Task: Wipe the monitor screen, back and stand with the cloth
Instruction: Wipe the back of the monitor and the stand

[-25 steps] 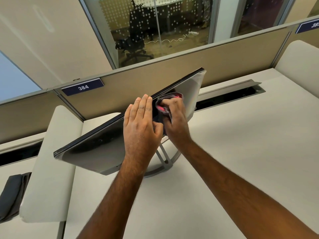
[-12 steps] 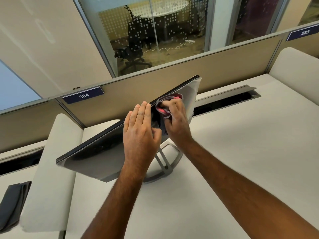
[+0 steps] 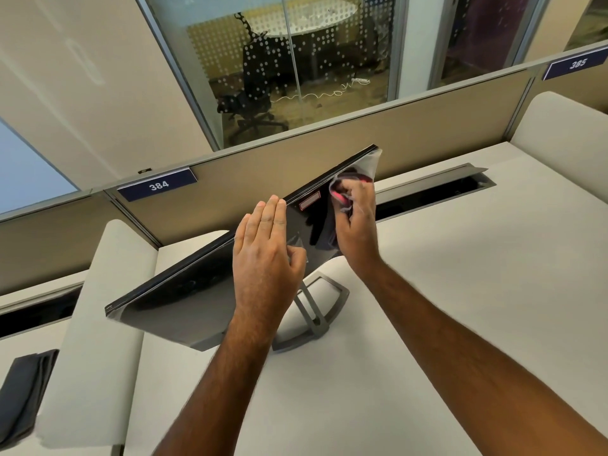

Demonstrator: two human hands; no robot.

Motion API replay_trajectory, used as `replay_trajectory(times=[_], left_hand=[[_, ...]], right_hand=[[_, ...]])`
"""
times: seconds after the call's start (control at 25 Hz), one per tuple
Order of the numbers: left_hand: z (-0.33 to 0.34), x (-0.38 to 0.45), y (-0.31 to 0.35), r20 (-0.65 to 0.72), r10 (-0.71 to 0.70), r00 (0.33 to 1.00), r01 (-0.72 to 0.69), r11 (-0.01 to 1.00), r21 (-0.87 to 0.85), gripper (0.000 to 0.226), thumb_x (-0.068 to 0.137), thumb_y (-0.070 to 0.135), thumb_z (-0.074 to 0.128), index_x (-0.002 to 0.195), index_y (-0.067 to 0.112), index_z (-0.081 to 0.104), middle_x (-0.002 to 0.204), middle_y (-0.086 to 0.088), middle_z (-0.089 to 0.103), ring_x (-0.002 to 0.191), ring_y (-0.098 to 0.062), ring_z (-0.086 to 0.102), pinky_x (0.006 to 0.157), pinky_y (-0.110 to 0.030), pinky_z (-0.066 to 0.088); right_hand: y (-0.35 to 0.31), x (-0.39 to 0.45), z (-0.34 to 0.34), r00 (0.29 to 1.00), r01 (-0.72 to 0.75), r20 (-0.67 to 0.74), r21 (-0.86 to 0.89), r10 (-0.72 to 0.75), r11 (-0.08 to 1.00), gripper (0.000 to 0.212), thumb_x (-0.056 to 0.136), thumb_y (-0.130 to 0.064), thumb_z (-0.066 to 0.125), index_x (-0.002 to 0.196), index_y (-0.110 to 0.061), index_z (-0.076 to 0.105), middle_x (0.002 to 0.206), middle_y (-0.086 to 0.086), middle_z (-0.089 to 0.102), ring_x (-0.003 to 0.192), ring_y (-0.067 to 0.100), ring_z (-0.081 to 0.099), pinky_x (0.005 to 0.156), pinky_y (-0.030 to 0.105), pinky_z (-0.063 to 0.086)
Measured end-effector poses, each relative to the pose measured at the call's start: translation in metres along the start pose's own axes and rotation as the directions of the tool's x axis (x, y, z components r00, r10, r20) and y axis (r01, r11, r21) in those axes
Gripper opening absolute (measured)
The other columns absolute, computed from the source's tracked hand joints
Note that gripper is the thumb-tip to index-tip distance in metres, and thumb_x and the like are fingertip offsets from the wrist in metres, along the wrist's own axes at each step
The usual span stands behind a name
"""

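The monitor (image 3: 184,297) stands on the desk with its glossy dark back turned toward me and its top edge tilted away. Its grey stand (image 3: 324,311) shows below, between my arms. My left hand (image 3: 266,255) lies flat on the back near the middle, fingers straight and reaching the top edge. My right hand (image 3: 357,218) grips a crumpled grey and pink cloth (image 3: 340,195) and presses it against the back near the upper right corner. The screen side is hidden.
The white desk (image 3: 477,274) runs to a beige partition (image 3: 329,153) with tags 384 and 385. An open cable slot (image 3: 437,195) lies behind the monitor. White side dividers (image 3: 98,324) stand at left and right. A folded dark cloth (image 3: 23,386) lies at far left.
My right hand has slid the cloth rightward along the monitor's back toward the upper right corner, uncovering a small label. My left hand stays flat on the back.
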State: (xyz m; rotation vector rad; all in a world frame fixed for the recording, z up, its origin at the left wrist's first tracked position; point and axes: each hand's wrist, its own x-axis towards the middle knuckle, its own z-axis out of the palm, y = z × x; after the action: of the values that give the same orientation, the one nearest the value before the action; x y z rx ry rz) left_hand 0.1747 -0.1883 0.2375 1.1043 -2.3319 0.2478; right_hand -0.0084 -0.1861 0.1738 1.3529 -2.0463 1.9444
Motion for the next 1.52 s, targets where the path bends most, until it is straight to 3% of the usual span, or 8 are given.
replay_trajectory(times=[0.08,0.28,0.44,0.56,0.84,1.16,1.28,1.52], left_hand=[[0.001,-0.001,0.000,0.000,-0.009,1.000,0.009,1.000,0.000,0.072,0.090,0.019,0.067,0.156,0.006,0.040,0.162,-0.012,0.041,0.152,-0.027,0.036,0.126,-0.043,0.018],[0.000,-0.001,0.000,0.010,-0.017,1.000,0.017,1.000,-0.008,0.074,0.090,0.019,0.068,0.157,0.007,0.039,0.162,-0.011,0.040,0.153,-0.026,0.034,0.126,-0.042,0.016],[0.000,0.002,0.000,0.007,-0.005,1.000,0.005,1.000,-0.009,0.072,0.090,0.017,0.067,0.156,0.006,0.040,0.162,-0.012,0.040,0.152,-0.027,0.035,0.126,-0.043,0.018],[0.001,0.000,0.001,-0.002,-0.016,1.000,0.016,1.000,-0.010,0.071,0.090,0.017,0.067,0.156,0.006,0.041,0.162,-0.012,0.041,0.152,-0.027,0.036,0.126,-0.042,0.017],[0.001,0.001,0.002,0.008,-0.025,1.000,0.025,1.000,-0.005,0.073,0.090,0.019,0.068,0.157,0.007,0.039,0.162,-0.011,0.040,0.153,-0.025,0.033,0.126,-0.042,0.015],[0.003,0.002,0.002,-0.001,-0.027,1.000,0.027,1.000,0.002,0.072,0.091,0.018,0.067,0.156,0.006,0.041,0.162,-0.011,0.041,0.152,-0.027,0.035,0.126,-0.042,0.017],[0.003,0.000,0.003,0.003,-0.029,1.000,0.029,1.000,0.001,0.073,0.091,0.019,0.068,0.156,0.006,0.040,0.162,-0.011,0.040,0.153,-0.026,0.034,0.126,-0.042,0.017],[0.002,0.001,0.002,0.019,-0.017,1.000,0.017,1.000,0.009,0.073,0.091,0.019,0.067,0.157,0.007,0.038,0.163,-0.011,0.038,0.153,-0.026,0.032,0.127,-0.043,0.017]], right_hand=[[-0.022,0.008,0.007,0.999,0.042,-0.031,0.000,-0.042,0.999,0.024,0.104,-0.025,0.053,0.128,-0.018,0.056,0.135,0.006,0.046,0.129,0.019,0.047,0.094,0.030,0.056],[-0.012,-0.033,0.017,0.919,0.349,0.225,-0.075,-0.325,0.934,0.032,0.097,-0.024,0.056,0.128,-0.015,0.060,0.128,0.010,0.051,0.121,0.022,0.047,0.102,0.037,0.051],[0.021,-0.012,-0.002,0.988,0.067,0.139,-0.027,-0.062,0.997,0.032,0.097,-0.008,0.055,0.126,-0.021,0.053,0.132,0.007,0.045,0.124,0.022,0.048,0.096,0.041,0.057],[0.012,0.019,-0.011,0.998,-0.055,-0.031,0.066,0.057,0.996,0.021,0.102,-0.014,0.056,0.123,-0.017,0.053,0.136,0.013,0.045,0.128,0.023,0.049,0.095,0.028,0.057],[-0.005,-0.022,0.012,0.911,0.345,0.251,-0.036,-0.326,0.938,0.031,0.097,-0.018,0.059,0.128,-0.018,0.057,0.128,0.007,0.049,0.120,0.021,0.046,0.099,0.039,0.051],[0.012,0.048,-0.024,0.986,-0.135,-0.088,0.089,0.142,0.987,0.019,0.104,-0.018,0.054,0.122,-0.010,0.055,0.128,0.011,0.049,0.119,0.019,0.054,0.093,0.029,0.057],[-0.001,0.044,-0.013,0.992,-0.074,-0.097,0.067,0.081,0.995,0.022,0.105,-0.022,0.053,0.124,-0.011,0.055,0.137,0.015,0.045,0.126,0.023,0.051,0.090,0.018,0.056],[0.021,-0.020,0.005,0.947,0.272,0.203,-0.092,-0.249,0.958,0.030,0.096,-0.015,0.054,0.126,-0.020,0.053,0.127,0.009,0.049,0.117,0.020,0.047,0.100,0.030,0.048]])
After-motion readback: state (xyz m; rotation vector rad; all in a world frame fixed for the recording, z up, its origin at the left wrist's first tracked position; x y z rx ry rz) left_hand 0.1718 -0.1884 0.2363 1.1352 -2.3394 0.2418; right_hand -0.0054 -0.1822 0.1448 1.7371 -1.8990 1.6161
